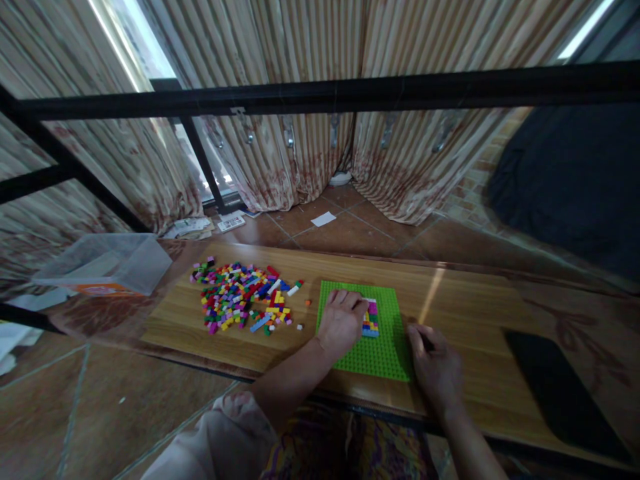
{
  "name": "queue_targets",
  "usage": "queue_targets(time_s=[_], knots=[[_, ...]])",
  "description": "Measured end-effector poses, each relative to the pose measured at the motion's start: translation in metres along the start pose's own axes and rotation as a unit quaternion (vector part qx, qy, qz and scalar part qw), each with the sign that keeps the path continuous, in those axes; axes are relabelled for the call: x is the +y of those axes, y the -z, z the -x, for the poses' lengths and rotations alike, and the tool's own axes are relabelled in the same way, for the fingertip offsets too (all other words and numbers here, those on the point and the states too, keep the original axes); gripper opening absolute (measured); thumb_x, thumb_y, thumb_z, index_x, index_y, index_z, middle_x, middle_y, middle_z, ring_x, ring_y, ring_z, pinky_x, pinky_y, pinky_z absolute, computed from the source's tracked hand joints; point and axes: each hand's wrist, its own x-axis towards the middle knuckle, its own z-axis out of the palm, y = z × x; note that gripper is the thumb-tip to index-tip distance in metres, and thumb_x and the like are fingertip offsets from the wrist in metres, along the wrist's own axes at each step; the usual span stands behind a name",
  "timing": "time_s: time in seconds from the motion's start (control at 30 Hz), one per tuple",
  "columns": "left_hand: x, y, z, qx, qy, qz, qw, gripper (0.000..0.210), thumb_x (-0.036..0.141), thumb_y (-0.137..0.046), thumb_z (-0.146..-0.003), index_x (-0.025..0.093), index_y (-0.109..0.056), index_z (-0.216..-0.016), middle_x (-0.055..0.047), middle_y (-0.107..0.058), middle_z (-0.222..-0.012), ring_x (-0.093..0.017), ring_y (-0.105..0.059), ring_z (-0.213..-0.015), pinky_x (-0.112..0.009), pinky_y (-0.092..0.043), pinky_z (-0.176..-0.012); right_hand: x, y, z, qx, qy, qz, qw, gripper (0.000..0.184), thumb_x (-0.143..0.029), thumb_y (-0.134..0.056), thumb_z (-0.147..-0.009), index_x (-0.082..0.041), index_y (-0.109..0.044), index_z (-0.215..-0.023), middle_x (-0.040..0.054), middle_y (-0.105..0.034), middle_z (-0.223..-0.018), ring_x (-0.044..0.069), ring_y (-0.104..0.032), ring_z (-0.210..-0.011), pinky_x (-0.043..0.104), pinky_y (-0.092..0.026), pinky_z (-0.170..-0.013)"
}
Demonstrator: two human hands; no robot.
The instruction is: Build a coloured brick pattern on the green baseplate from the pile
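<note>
A bright green studded baseplate lies on the low wooden table. On it sits a square patch of toy bricks in white, magenta, green, yellow and blue. My left hand reaches over the patch, covering its left part, with fingers bent together at its far edge; whatever they pinch is hidden. Just off the plate's right edge, my right hand rests with curled fingers, thumb near the index finger. I cannot see what, if anything, is inside it. Left of the plate spreads a heap of loose bricks.
An orange brick and a white brick lie between heap and plate. A clear plastic bin stands beyond the table's left end. A flat black object lies at the right end. Behind are a dark metal rail and striped curtains.
</note>
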Motion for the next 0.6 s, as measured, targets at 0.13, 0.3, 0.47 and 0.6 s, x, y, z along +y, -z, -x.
queue_targets(time_s=[0.13, 0.3, 0.47, 0.6], knots=[[0.005, 0.001, 0.002, -0.003, 0.009, -0.019, 1.0, 0.017, 0.019, -0.054, -0.091, 0.019, -0.066, -0.104, -0.006, -0.062, -0.102, -0.023, -0.052, -0.095, -0.039, -0.043, -0.085, 0.001, 0.0, 0.0, 0.002, 0.015, -0.004, 1.0, 0.04, -0.055, -0.053, -0.085, -0.019, -0.071, -0.085, 0.0089, -0.073, -0.089, 0.023, -0.067, -0.083, 0.03, -0.048, -0.076], [0.007, 0.001, 0.0, -0.014, 0.014, -0.024, 1.0, 0.017, 0.017, -0.055, -0.09, 0.019, -0.065, -0.103, -0.007, -0.062, -0.102, -0.025, -0.053, -0.096, -0.041, -0.043, -0.088, 0.003, -0.002, 0.0, 0.001, 0.02, -0.003, 1.0, 0.042, -0.056, -0.052, -0.085, -0.019, -0.07, -0.085, 0.0093, -0.073, -0.09, 0.023, -0.067, -0.083, 0.031, -0.048, -0.077], [0.008, 0.008, 0.009, 0.003, 0.029, 0.017, 0.999, 0.029, 0.017, -0.053, -0.09, 0.02, -0.06, -0.119, -0.007, -0.062, -0.114, -0.025, -0.054, -0.102, -0.043, -0.044, -0.092, 0.004, -0.001, -0.001, -0.006, 0.014, 0.008, 1.0, 0.042, -0.056, -0.051, -0.086, -0.019, -0.071, -0.086, 0.0092, -0.073, -0.092, 0.024, -0.067, -0.085, 0.032, -0.048, -0.077], [0.005, 0.021, 0.036, 0.066, 0.091, 0.065, 0.992, 0.036, 0.017, -0.05, -0.092, 0.02, -0.055, -0.127, -0.009, -0.061, -0.119, -0.024, -0.055, -0.107, -0.044, -0.045, -0.096, 0.005, -0.001, -0.001, -0.002, 0.018, 0.01, 1.0, 0.041, -0.055, -0.051, -0.086, -0.019, -0.071, -0.087, 0.0089, -0.074, -0.092, 0.023, -0.068, -0.085, 0.031, -0.048, -0.077]])
